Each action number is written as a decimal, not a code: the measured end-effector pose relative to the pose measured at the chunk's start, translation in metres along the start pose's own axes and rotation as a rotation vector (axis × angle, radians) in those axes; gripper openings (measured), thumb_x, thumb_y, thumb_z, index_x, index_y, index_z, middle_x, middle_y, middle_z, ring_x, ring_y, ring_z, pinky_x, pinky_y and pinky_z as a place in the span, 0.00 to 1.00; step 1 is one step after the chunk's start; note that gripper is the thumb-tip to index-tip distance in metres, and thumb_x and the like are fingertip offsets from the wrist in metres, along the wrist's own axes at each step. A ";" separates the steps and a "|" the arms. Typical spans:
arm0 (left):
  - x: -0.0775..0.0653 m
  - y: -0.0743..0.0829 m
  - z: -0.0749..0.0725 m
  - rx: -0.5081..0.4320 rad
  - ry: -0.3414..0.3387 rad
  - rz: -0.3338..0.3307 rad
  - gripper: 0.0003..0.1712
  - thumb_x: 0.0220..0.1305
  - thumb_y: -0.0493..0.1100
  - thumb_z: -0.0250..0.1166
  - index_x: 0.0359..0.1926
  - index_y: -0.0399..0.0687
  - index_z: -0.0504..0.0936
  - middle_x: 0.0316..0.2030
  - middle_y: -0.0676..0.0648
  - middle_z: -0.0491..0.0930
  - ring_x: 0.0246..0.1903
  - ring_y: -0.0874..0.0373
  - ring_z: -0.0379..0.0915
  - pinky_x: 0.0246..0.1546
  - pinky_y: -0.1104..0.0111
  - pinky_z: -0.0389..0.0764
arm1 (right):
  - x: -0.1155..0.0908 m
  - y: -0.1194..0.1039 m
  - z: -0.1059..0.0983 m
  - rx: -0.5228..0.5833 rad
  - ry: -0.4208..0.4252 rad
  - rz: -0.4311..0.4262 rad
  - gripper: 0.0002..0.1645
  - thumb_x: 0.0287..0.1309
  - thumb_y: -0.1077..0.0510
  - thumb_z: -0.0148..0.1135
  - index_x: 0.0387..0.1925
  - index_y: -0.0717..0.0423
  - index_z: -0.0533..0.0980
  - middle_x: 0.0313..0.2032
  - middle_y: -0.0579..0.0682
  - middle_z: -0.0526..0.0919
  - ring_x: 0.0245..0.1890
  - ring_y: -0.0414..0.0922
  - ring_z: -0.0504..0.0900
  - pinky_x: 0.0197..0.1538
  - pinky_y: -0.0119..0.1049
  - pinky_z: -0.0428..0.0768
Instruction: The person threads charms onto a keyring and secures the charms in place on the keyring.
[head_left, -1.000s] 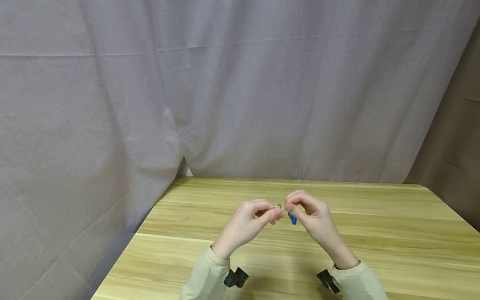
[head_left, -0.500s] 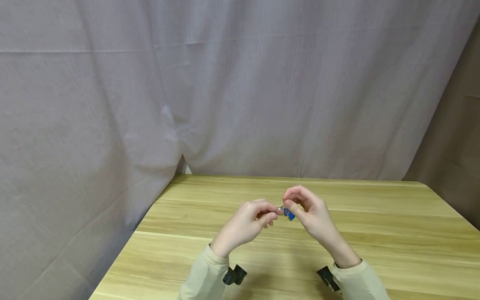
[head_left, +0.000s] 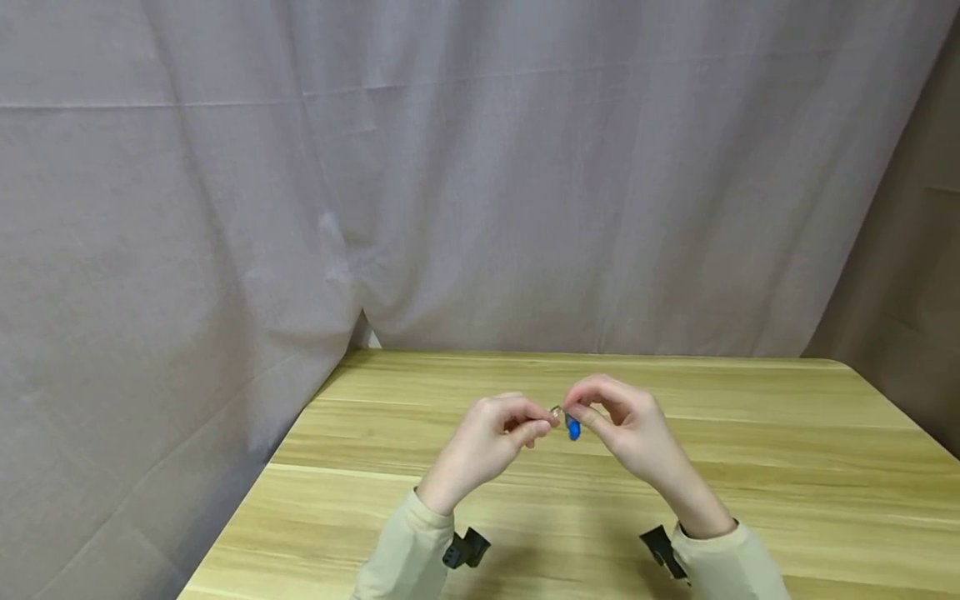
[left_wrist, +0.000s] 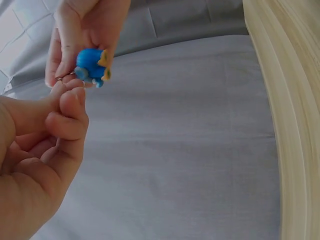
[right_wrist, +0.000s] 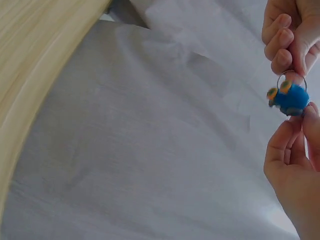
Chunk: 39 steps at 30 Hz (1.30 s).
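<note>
A small keychain hangs between my two hands above the table: a glossy blue figurine on a thin metal key ring. With thumb and forefinger my left hand pinches the ring from the left. My right hand pinches the keychain close beside the figurine, and the exact part is hidden by its fingertips. In the right wrist view the blue figurine shows two yellow-ringed eyes, with the loop of the ring above it under the left fingertips. The left wrist view shows the figurine just below the right fingers.
Below the hands spreads a wood-grain table with a rounded far right corner. Grey curtains hang behind it and along the left side. A dark camera mount sits at each wrist, the left one and the right one.
The blue figurine has turned and shifted slightly left, swinging up and then hanging down again. Both hands keep their pinch and have moved only a little.
</note>
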<state>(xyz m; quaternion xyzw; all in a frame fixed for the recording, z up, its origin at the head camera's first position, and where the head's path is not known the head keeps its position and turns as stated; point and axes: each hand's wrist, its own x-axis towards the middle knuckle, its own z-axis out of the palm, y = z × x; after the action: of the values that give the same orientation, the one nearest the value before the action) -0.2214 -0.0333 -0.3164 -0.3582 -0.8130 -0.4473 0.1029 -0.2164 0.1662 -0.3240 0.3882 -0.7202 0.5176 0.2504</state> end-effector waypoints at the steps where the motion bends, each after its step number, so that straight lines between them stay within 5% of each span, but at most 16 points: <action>1: 0.000 0.000 0.000 0.001 0.003 0.003 0.06 0.63 0.36 0.64 0.38 0.40 0.87 0.30 0.46 0.83 0.23 0.67 0.71 0.23 0.79 0.72 | 0.001 -0.001 0.001 -0.009 -0.005 -0.036 0.09 0.55 0.77 0.60 0.35 0.63 0.78 0.32 0.52 0.81 0.36 0.37 0.78 0.44 0.23 0.79; 6: 0.000 0.001 -0.003 -0.006 0.024 0.034 0.05 0.61 0.36 0.66 0.35 0.39 0.87 0.28 0.45 0.84 0.21 0.72 0.67 0.21 0.79 0.72 | 0.002 -0.004 0.003 -0.028 -0.007 -0.138 0.09 0.52 0.76 0.62 0.33 0.63 0.79 0.33 0.55 0.82 0.40 0.35 0.80 0.48 0.22 0.79; 13: -0.002 0.002 -0.003 0.060 0.061 0.064 0.03 0.57 0.36 0.70 0.30 0.40 0.86 0.23 0.46 0.84 0.18 0.74 0.63 0.18 0.81 0.68 | 0.002 -0.007 0.006 -0.051 0.009 -0.154 0.19 0.40 0.84 0.65 0.33 0.63 0.79 0.30 0.54 0.82 0.34 0.35 0.79 0.42 0.22 0.79; 22: -0.002 0.001 0.000 0.157 0.160 0.141 0.03 0.55 0.36 0.71 0.28 0.40 0.86 0.23 0.48 0.84 0.18 0.74 0.64 0.18 0.84 0.69 | 0.000 -0.010 0.008 -0.372 0.077 -0.167 0.21 0.37 0.78 0.71 0.31 0.53 0.78 0.26 0.43 0.80 0.28 0.34 0.76 0.38 0.19 0.73; 28: -0.002 0.000 0.003 0.217 0.235 0.248 0.02 0.55 0.35 0.71 0.27 0.41 0.86 0.23 0.49 0.84 0.19 0.71 0.64 0.20 0.86 0.67 | 0.000 -0.009 0.012 -0.358 0.082 -0.104 0.05 0.58 0.62 0.66 0.30 0.54 0.77 0.25 0.42 0.80 0.27 0.32 0.76 0.36 0.20 0.75; 31: -0.002 -0.001 0.004 0.261 0.269 0.281 0.02 0.54 0.33 0.71 0.27 0.42 0.85 0.23 0.50 0.83 0.19 0.69 0.65 0.20 0.87 0.66 | 0.000 -0.008 0.015 -0.352 0.101 -0.102 0.09 0.64 0.55 0.62 0.29 0.55 0.77 0.25 0.42 0.81 0.27 0.32 0.76 0.36 0.19 0.75; 34: -0.002 -0.001 0.005 0.330 0.301 0.312 0.03 0.53 0.33 0.72 0.26 0.43 0.85 0.22 0.50 0.82 0.19 0.67 0.66 0.21 0.87 0.65 | 0.000 -0.007 0.019 -0.379 0.126 -0.112 0.06 0.58 0.64 0.65 0.29 0.54 0.76 0.26 0.43 0.80 0.27 0.33 0.75 0.35 0.19 0.74; 39: -0.003 0.001 0.007 0.452 0.352 0.365 0.06 0.51 0.33 0.73 0.25 0.45 0.83 0.20 0.53 0.79 0.18 0.67 0.67 0.22 0.87 0.65 | 0.000 -0.007 0.023 -0.436 0.168 -0.128 0.16 0.41 0.75 0.69 0.29 0.55 0.76 0.25 0.43 0.79 0.27 0.34 0.75 0.34 0.18 0.73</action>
<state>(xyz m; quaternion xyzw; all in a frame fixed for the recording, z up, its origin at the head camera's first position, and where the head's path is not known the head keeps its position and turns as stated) -0.2176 -0.0289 -0.3213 -0.3831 -0.7838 -0.2852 0.3969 -0.2098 0.1437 -0.3284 0.3253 -0.7656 0.3633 0.4196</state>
